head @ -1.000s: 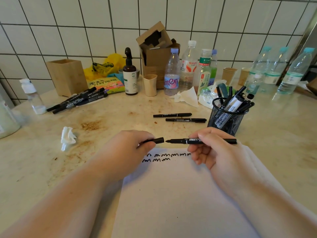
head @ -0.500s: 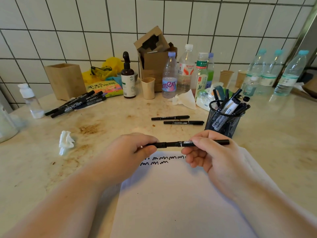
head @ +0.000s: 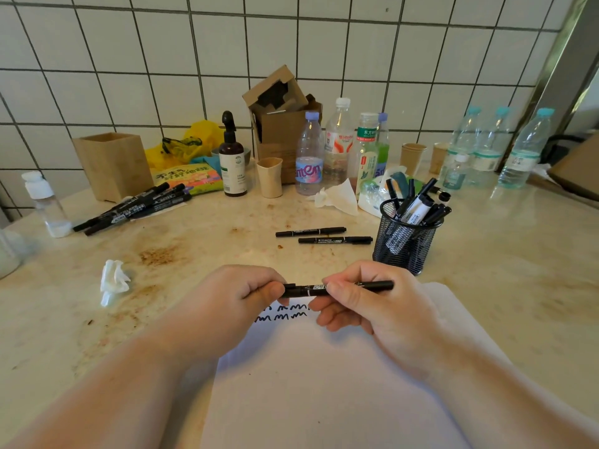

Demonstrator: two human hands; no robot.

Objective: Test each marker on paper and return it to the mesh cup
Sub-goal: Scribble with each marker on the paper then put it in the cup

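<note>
The person is holding a black marker (head: 340, 288) level above the top edge of the paper (head: 324, 384). The left hand (head: 240, 303) is pinching its left end, and the right hand (head: 372, 306) is gripping the barrel with curled fingers, so the middle of the label is covered. It seems the cap is seated, but the fingers are hiding the joint. Black scribbles (head: 285, 312) are showing on the paper, partly hidden under both hands. The mesh cup (head: 405, 244) is standing at 2 o'clock from the hands, holding several markers. Two loose markers (head: 324, 235) are lying at 12 o'clock. A pile of markers (head: 136, 207) is lying at 10 o'clock; their number is hard to count.
</note>
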